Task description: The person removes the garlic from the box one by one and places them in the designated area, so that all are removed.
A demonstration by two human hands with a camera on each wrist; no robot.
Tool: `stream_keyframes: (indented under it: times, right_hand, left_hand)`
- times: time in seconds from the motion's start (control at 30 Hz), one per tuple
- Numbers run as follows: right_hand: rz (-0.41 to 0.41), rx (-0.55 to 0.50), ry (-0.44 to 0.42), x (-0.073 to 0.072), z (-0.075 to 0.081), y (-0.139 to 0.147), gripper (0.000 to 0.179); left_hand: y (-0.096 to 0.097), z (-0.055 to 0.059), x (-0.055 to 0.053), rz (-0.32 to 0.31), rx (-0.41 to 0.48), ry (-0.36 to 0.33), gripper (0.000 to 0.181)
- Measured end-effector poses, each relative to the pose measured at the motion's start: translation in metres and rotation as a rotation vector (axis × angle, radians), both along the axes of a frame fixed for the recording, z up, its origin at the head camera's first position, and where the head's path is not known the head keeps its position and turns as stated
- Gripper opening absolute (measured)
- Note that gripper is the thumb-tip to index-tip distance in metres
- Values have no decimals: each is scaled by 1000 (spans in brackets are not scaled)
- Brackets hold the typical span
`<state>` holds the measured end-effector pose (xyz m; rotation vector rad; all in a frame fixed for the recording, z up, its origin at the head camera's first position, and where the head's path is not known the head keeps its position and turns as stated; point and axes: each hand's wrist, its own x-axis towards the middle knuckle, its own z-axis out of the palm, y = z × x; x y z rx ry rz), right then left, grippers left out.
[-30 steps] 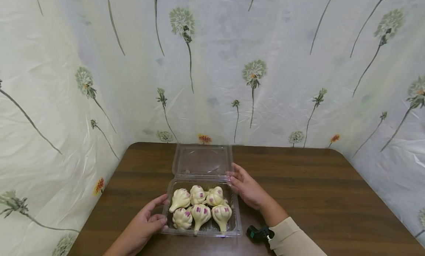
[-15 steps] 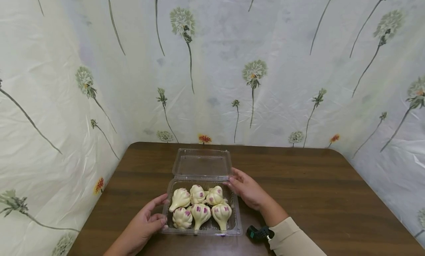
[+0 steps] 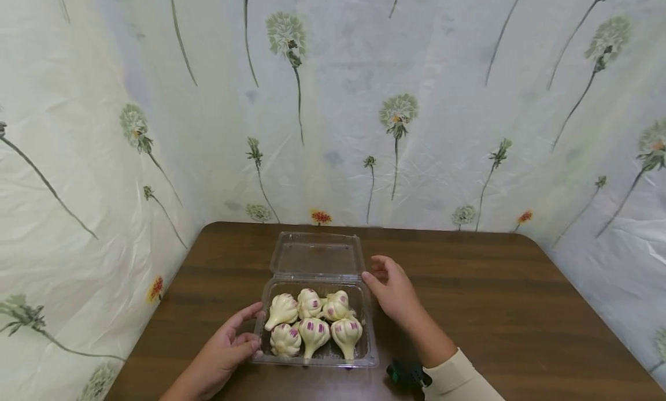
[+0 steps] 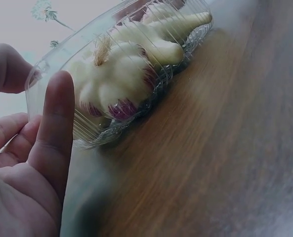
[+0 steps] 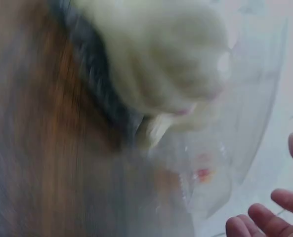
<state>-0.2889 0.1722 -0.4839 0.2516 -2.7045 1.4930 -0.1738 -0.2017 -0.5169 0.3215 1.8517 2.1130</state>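
Observation:
A clear plastic clamshell box (image 3: 372, 349) with its lid (image 3: 317, 256) laid back stands on the table. Several cream garlic bulbs (image 3: 314, 335) with purple marks lie inside in two rows; whether they are real I cannot tell. My left hand (image 3: 226, 349) holds the box's left rim, thumb (image 4: 60, 111) and fingers at its edge in the left wrist view. Beside the hinge, at the box's back right corner, my right hand (image 3: 395, 291) holds nothing, its fingers loosely bent. In the blurred right wrist view, the right fingers (image 5: 270, 219) are apart from the box.
The brown wooden table (image 3: 494, 297) stretches out to the right of the box. A dark strap-like device (image 3: 406, 375) is near the right sleeve (image 3: 458, 378). Flower-printed sheeting (image 3: 333, 100) hangs behind the table and at both sides.
The lid has tipped further back from its earlier position. My right hand has come off the box's hinge corner and moved slightly right. The left hand has stayed at the left rim.

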Motion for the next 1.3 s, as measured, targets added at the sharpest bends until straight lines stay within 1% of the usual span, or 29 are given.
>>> stream_keyframes:
  times: [0.1,0.27,0.33,0.43,0.53,0.67,0.83,1.0,1.13,1.3]
  right_hand:
    - [22,27,26,13,6,0,59]
    - [73,43,28,34,12,-7,58]
    - [91,59,39,40,14,-10,57]
    - [105,112,73,49,19,-14,56]
    - [112,147,92,57,25,-17,55]
    - [141,191,86,67,31,-20,57]
    - [215,278,87,74,37,-23,63]
    - [282,348,89,77,38,-26,63]
    - [323,411,111,77,36,-29,58]
    - [362,458,159,80,35,-31,50]
  left_hand:
    - [1,-1,-1,-6,0,1,80]
    - [0,-2,-1,-13,10,19,79]
    - [0,-2,-1,-13,11,31,79]
    - [-1,-2,-1,-12,8,44,79]
    - [-1,-2,-1,-9,4,46,79]
    - [0,-1,0,-12,1,40,79]
    - [0,0,1,-22,11,38,79]
    - [-2,-1,0,-41,15,49,79]
    - [-3,-1,-1,-51,17,50,79]
    - [-3,-1,-1,-57,23,44,80]
